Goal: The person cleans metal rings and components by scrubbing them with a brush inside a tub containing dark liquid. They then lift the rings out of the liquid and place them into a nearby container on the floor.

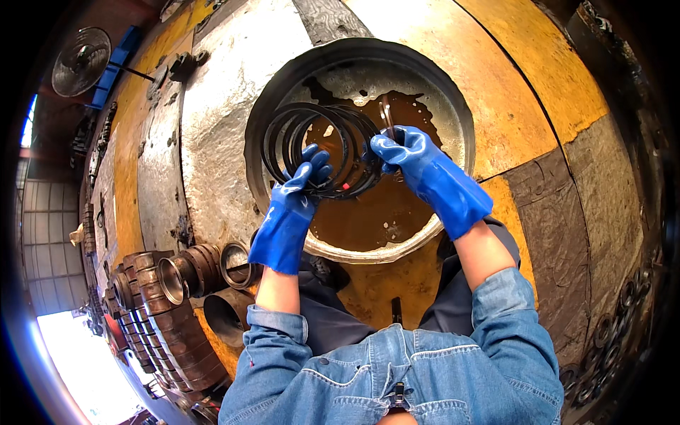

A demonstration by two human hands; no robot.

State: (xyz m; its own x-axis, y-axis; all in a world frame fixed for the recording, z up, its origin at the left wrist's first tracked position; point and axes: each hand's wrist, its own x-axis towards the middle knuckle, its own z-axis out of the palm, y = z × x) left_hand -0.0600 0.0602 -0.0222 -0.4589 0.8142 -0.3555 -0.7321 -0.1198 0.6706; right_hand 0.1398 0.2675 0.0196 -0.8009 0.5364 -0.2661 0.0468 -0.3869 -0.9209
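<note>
Several thin black rings (268,142) hang in a loose bundle over a round basin (360,256) of brown, foamy liquid. My left hand (294,198), in a blue rubber glove, is closed around the lower part of the bundle, its fingers passing through the rings. A small red mark (346,185) shows low on the rings. On the bundle's right side, my right hand (414,159), gloved the same way, is closed in a pinch. A slim, shiny brownish piece (386,117) sticks up from its fingers; its kind is unclear. The glove hides whether these fingers also grip a ring.
Metal cylinders and wide rings (173,280) are stacked left of my legs. A fan (81,62) stands at the far left. Worn metal and yellow plates (219,142) surround the basin. A dark mat (549,234) lies right, with more dark rings (602,333) along the right edge.
</note>
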